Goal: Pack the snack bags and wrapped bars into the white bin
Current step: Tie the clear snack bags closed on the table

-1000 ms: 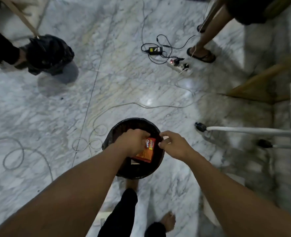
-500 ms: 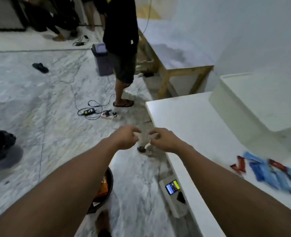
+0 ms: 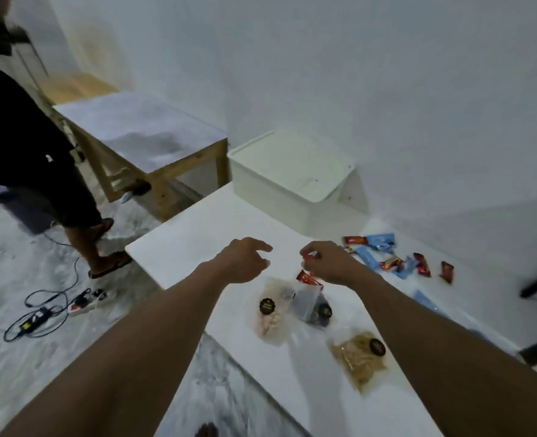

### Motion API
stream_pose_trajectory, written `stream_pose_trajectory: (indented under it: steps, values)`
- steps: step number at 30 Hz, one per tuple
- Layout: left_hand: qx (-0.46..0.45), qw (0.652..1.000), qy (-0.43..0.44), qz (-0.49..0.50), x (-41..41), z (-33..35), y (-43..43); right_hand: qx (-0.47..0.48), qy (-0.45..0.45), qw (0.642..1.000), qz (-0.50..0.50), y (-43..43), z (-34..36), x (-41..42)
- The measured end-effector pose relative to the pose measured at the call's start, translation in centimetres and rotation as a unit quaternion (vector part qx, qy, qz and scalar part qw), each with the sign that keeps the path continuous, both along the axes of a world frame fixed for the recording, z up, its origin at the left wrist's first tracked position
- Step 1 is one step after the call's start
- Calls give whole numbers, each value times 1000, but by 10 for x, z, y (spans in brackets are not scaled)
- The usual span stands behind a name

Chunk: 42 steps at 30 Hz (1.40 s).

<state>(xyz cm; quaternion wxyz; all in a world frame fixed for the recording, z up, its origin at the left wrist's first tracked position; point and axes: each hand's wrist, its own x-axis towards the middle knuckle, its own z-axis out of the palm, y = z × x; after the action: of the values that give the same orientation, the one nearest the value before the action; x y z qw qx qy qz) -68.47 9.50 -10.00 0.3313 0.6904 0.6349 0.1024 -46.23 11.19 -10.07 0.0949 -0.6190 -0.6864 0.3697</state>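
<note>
Packing not begun. White bin (image 3: 292, 175), centre frame, looks lidded; snack bags (image 3: 270, 310) and wrapped bars (image 3: 380, 242) lie on the table (image 3: 197, 241). Your left hand (image 3: 245, 258) hangs loose, empty; your right hand (image 3: 330, 263) pinches a small red piece (image 3: 312, 255). Next, I judge, uncover the bin.

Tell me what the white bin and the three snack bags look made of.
White bin: likely matte plastic, going by smooth moulded walls and rounded corners. Snack bags: clear, slightly glossy plastic film; the contents show through.
</note>
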Motion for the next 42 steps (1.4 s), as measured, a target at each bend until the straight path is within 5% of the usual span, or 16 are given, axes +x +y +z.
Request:
stream_pose_trajectory:
  steps: [7, 18, 32, 42]
  values:
    - [-52, 994, 42, -83, 28, -63, 39, -68, 0, 994, -90, 1, -55, 32]
    - [-141, 965, 105, -194, 6, -138, 118, -138, -11, 977, -164, 32, -127, -35]
    - [-272, 933, -1, -235, 10, -108, 161, -187, 36, 967, -167, 47, -104, -25]
    - [-183, 959, -162, -143, 58, -28, 158, -106, 166, 944, -265, 38, -14, 48]
